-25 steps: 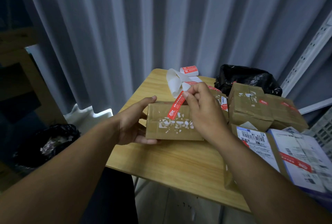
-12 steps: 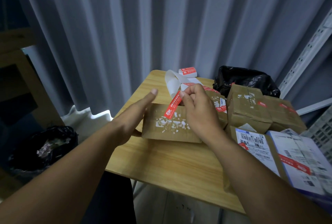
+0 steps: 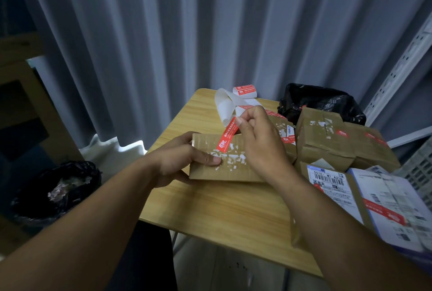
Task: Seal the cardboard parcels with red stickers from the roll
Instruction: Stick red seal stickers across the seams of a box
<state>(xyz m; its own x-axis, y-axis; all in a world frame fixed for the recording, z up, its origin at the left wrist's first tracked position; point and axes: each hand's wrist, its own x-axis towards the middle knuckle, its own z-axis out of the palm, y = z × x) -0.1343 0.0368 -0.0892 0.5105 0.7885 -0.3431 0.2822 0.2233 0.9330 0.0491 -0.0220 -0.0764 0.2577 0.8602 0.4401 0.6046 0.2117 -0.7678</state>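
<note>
- The right hand (image 3: pixel 261 141) pinches the upper end of a red sticker (image 3: pixel 227 138), whose lower end lies on the cardboard parcel (image 3: pixel 224 169).
- The left hand (image 3: pixel 180 160) grips the parcel's left end, thumb on top.
- The parcel rests on the counter (image 3: pixel 233 211), with the sticker roll (image 3: pixel 244 91) behind it.

Likely a small packing or storage room: ribbed grey wall (image 3: pixel 163 33), slotted shelf upright (image 3: pixel 397 64), a wooden table (image 3: pixel 233 216) crowded with labelled parcels (image 3: pixel 332 141), a bin bag (image 3: pixel 58 188) beside it.

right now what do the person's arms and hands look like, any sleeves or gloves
The forearms are bare to the frame edge, no sleeves showing. The left hand and right hand wear no gloves; no watch, ring or bracelet is visible.
</note>
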